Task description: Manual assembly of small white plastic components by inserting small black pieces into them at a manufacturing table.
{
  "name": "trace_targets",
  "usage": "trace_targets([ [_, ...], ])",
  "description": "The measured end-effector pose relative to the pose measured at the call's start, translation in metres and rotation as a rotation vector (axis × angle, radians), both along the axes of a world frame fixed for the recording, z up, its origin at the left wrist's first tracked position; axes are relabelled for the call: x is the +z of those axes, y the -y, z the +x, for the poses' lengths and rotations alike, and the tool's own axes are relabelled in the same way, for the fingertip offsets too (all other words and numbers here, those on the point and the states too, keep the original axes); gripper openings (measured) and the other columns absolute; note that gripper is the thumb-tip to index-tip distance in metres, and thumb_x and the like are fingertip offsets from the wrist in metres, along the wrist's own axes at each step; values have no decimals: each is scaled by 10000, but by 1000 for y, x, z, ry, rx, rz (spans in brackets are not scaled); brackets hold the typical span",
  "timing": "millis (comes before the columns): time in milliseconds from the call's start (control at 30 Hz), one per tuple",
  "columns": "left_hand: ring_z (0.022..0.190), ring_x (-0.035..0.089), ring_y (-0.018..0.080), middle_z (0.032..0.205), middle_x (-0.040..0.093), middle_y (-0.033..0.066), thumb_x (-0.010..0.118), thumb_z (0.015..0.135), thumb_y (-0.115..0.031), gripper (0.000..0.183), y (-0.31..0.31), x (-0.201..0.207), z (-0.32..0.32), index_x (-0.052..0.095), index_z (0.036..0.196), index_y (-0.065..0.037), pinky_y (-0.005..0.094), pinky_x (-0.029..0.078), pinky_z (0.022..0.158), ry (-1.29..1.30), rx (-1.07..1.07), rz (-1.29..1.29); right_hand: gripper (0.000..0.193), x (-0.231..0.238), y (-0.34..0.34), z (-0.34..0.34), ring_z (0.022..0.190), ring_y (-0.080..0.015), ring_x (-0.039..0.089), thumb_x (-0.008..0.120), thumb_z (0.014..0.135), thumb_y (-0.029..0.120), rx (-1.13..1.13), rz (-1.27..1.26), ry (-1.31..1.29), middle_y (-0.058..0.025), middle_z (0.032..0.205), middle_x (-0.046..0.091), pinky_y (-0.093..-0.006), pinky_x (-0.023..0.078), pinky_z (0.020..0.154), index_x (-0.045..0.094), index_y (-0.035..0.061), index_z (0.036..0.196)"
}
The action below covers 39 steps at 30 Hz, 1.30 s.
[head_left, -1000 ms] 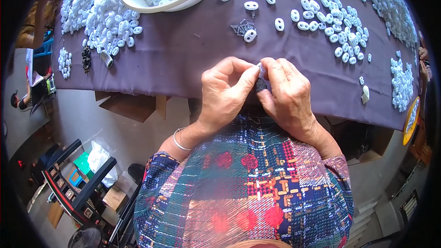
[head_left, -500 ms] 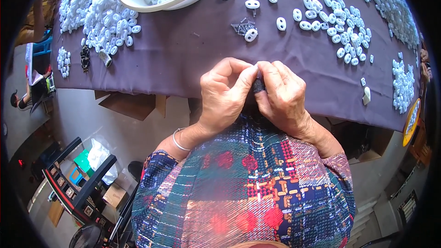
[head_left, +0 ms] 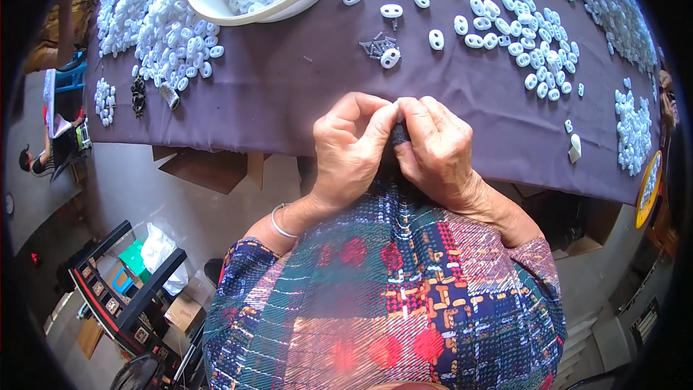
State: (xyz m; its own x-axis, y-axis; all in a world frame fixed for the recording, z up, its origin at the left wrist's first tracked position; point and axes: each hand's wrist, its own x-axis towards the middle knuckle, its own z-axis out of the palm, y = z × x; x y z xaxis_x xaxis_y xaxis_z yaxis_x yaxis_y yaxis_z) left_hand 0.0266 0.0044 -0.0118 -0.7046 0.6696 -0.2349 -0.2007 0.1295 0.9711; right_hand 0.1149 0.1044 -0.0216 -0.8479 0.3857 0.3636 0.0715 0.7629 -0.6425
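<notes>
My left hand (head_left: 350,146) and my right hand (head_left: 437,143) meet just over the table's front edge. Thumb and forefinger of each are pinched together, tip against tip. Whatever sits between the fingertips is hidden or too small to make out. A black wrap (head_left: 400,133) covers part of my right thumb. Beyond my hands lies a small heap of thin metal springs (head_left: 372,48), with a white oval two-hole plastic piece (head_left: 390,58) against it. Farther back, another white oval piece (head_left: 391,11) has a spring by its lower side.
A cream bowl (head_left: 253,20) of white pieces stands at the back. Piles of pieces lie left (head_left: 173,43), right (head_left: 541,43) and far right (head_left: 633,130). A dark clump (head_left: 138,95) rests at left, a white wedge-shaped piece (head_left: 574,148) at right. Cardboard (head_left: 209,170) shows under the table.
Both hands stay pinched together and hardly move. The whole view has shifted slightly, so the table items appear a little displaced.
</notes>
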Motion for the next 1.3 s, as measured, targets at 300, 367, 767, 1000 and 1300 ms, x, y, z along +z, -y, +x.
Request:
trace_targets([
  [300, 726, 572, 57, 793, 637, 27, 610, 857, -62, 88, -2, -1, -3, 619, 848, 24, 196, 463, 660, 10, -28, -1, 264, -3, -2, -1, 633, -304, 533, 604, 580, -4, -8, 23, -22, -127, 696, 479, -374, 459, 558, 485, 11, 815],
  [367, 727, 572, 57, 795, 637, 28, 609, 858, -65, 89, -2, 0, -2, 619, 849, 24, 197, 463, 660, -3, -18, -7, 263, -3, 1, -3, 637, -305, 538, 604, 580, -5, -17, 17, -21, -130, 699, 483, -375, 461, 563, 484, 12, 814],
  [767, 681, 580, 77, 783, 636, 31, 605, 864, -135, 135, 4, 7, -18, 619, 856, 0, 202, 472, 637, 233, -189, -20, 189, 15, -35, 20, 600, -36, 499, 507, 800, -16, 51, -790, 208, 5, 754, 564, -178, 395, 516, 592, -9, 969],
  [1000, 672, 588, 79, 765, 639, 45, 614, 864, -148, 167, 3, 14, -19, 618, 857, 19, 212, 485, 612, 234, -271, -45, 126, 23, -40, 17, 491, -7, 412, 521, 819, 16, 172, -1063, 310, 36, 613, 509, -170, 297, 426, 606, -8, 909],
  [1300, 663, 586, 88, 773, 634, 50, 598, 874, -133, 151, 4, 19, -10, 610, 875, 18, 207, 482, 622, 273, -211, -45, 99, 22, -32, 21, 488, -3, 395, 539, 815, 24, 93, -1094, 218, 45, 610, 503, -165, 270, 428, 608, -15, 875],
])
